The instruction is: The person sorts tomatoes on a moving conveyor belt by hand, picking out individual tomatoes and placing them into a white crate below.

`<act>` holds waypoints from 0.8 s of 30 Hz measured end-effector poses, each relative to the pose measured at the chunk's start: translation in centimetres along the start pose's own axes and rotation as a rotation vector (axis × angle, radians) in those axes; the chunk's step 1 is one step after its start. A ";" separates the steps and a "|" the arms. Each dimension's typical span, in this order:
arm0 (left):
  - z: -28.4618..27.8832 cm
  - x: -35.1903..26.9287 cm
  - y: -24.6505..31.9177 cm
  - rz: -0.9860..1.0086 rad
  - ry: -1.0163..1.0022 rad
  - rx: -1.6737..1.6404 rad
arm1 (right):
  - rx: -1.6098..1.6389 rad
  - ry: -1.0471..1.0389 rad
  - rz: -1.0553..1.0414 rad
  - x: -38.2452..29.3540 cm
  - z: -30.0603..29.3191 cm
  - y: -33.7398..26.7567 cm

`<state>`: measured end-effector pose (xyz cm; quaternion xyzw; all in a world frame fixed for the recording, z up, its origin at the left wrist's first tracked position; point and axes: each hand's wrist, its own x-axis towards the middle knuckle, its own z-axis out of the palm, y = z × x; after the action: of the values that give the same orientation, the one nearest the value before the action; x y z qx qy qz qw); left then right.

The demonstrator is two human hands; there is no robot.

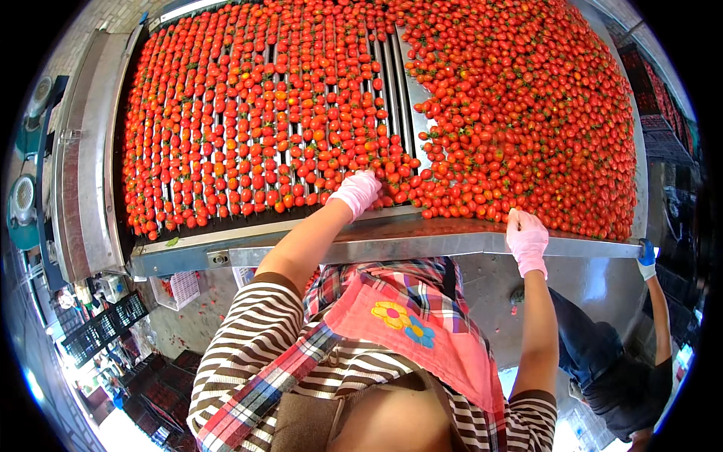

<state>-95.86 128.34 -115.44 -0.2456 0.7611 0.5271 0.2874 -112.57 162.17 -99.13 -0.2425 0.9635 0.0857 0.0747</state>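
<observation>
My left hand (360, 191), in a pale pink glove, reaches down among cherry tomatoes (390, 186) at the near edge of a roller conveyor (393, 93). Its fingertips are hidden, so any hold on a tomato cannot be made out. My right hand (526, 234), gloved the same way, is at the metal rim (440, 247) with its fingers curled beside the heaped tomatoes (525, 124). Whether something is inside those fingers is hidden. Rows of red tomatoes, a few more orange, lie between the rollers, some with green stems.
A metal feed plate (419, 127) borders the rollers. At the right, another person's blue-and-white gloved hand (647, 259) touches the rim's end. A white crate (178, 287) stands below at the left, black crates (107, 327) behind it. Stacked crates (658, 121) stand at the far right.
</observation>
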 end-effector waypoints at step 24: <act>-5.9 2.8 -4.6 0.141 -0.028 0.271 | 0.128 -0.506 0.711 10.8 5.0 8.7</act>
<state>-95.79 121.08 -118.82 -0.1432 0.8366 0.4417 0.2907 -125.58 165.80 -104.87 0.1379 0.9418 0.1031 0.2887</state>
